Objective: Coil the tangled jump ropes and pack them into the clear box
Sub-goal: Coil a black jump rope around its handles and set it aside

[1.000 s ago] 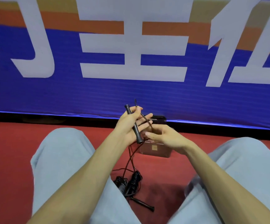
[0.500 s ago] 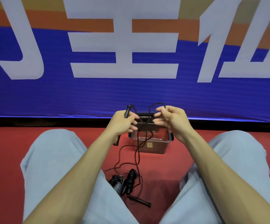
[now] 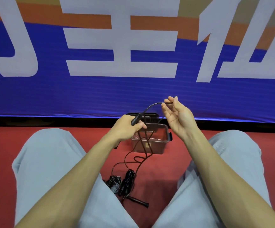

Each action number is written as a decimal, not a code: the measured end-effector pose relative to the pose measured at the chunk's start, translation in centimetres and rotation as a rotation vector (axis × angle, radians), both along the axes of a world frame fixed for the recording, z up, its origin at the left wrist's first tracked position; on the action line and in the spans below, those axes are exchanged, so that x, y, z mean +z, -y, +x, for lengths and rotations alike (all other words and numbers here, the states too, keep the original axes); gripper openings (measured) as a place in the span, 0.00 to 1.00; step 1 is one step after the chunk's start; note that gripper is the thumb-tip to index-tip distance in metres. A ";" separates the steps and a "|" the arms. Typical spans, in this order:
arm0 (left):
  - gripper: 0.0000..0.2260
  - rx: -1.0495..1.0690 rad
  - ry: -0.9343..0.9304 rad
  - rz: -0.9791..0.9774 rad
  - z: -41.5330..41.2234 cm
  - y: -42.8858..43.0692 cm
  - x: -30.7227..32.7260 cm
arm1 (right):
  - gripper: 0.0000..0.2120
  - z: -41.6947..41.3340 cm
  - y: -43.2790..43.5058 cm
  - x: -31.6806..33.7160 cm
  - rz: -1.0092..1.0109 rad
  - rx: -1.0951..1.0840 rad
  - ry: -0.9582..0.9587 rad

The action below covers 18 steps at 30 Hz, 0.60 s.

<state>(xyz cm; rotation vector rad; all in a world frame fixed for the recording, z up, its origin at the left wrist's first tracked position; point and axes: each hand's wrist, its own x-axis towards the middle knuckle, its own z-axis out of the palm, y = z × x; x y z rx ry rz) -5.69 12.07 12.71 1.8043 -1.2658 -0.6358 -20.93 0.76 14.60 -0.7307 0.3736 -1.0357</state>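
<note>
My left hand (image 3: 127, 129) grips the black handle (image 3: 135, 120) of a thin black jump rope. From the handle the cord (image 3: 151, 106) arcs up and right to my right hand (image 3: 177, 116), which pinches it between thumb and fingertips, palm up. The rest of the cord hangs in loose loops (image 3: 138, 159) down to the red floor. A tangled bundle of black ropes (image 3: 123, 182) lies between my knees, with another black handle (image 3: 139, 202) sticking out to the right. The clear box (image 3: 156, 148) stands open on the floor just beyond my hands.
I sit on a red floor (image 3: 3, 145) with my light grey trouser legs (image 3: 48, 162) on either side of the ropes. A blue and orange banner (image 3: 100, 92) with large white characters closes off the far side. A dark lid or object (image 3: 151, 116) stands behind the box.
My right hand has moved up and to the right, drawing the cord into a wider arc away from my left hand. My left hand keeps its grip on the handle.
</note>
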 end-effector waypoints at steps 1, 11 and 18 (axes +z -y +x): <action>0.09 0.021 -0.040 -0.030 0.1 0.0 0.1 | 0.11 0.0 0.0 -0.1 -0.013 0.008 -0.028; 0.07 0.124 -0.857 -0.435 -0.2 -0.3 2.5 | 0.22 1.0 -1.3 -0.8 -0.470 0.252 -0.620; 0.08 0.288 -1.137 -0.642 0.9 -0.3 2.7 | 0.08 0.8 -1.3 -2.1 -0.888 0.312 -1.059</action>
